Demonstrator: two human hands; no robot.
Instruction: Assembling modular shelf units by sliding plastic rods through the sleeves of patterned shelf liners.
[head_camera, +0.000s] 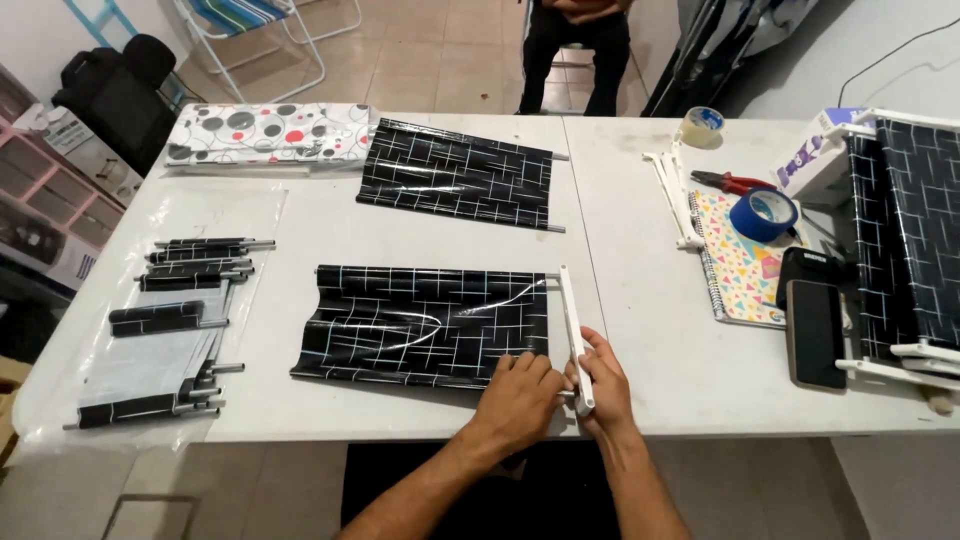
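Observation:
A glossy black sheet with a white grid pattern (420, 322) lies flat on the white table (650, 200) in front of me. A white plastic bar (572, 320) runs along its right edge. My left hand (518, 398) rests palm down on the sheet's near right corner. My right hand (603, 385) pinches the near end of the white bar, right beside the left hand.
A second black grid sheet (455, 172) lies farther back, next to a dotted folded cloth (268, 132). Rolled black pieces on rods (175, 300) lie at left. At right are blue tape (762, 214), red pliers (732, 181), a notebook (738, 270), a phone (814, 332) and a white rack (905, 230). A person stands behind the table (578, 50).

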